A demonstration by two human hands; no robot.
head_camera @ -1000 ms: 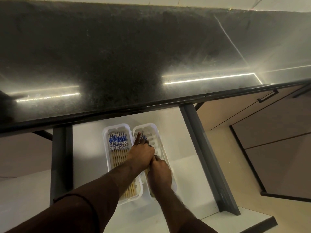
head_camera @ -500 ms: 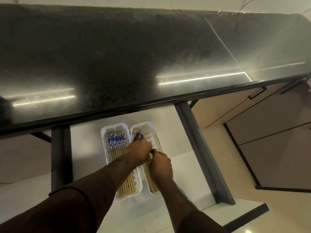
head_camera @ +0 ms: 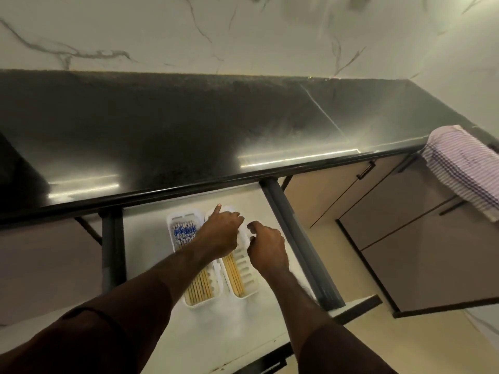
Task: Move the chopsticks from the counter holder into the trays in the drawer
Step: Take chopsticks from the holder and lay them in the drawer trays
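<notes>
Two forearms in dark sleeves reach from the near edge over the open white drawer, whose grey side rails run back under the counter. Two white ridged trays lie side by side in the middle of the drawer floor, lengthwise front to back. The left tray holds a full row of wooden chopsticks with blue-and-white patterned tops toward the far end. The right tray holds a few plain-looking chopsticks along its left side, the ridges on its right side bare. The left hand lies across both trays near their far ends, its index finger pointing toward the far rim of the right tray, the other fingers curled down onto the tray; whether they pinch a chopstick cannot be told. The right hand hovers just over the right edge of the right tray, fingers loosely curled, holding nothing, close to the left hand but not touching it. Beyond the drawer runs the black polished worktop. A purple-and-white striped cloth hangs over its right front edge, above brown cabinet doors. Behind stands a white veined marble wall.
</notes>
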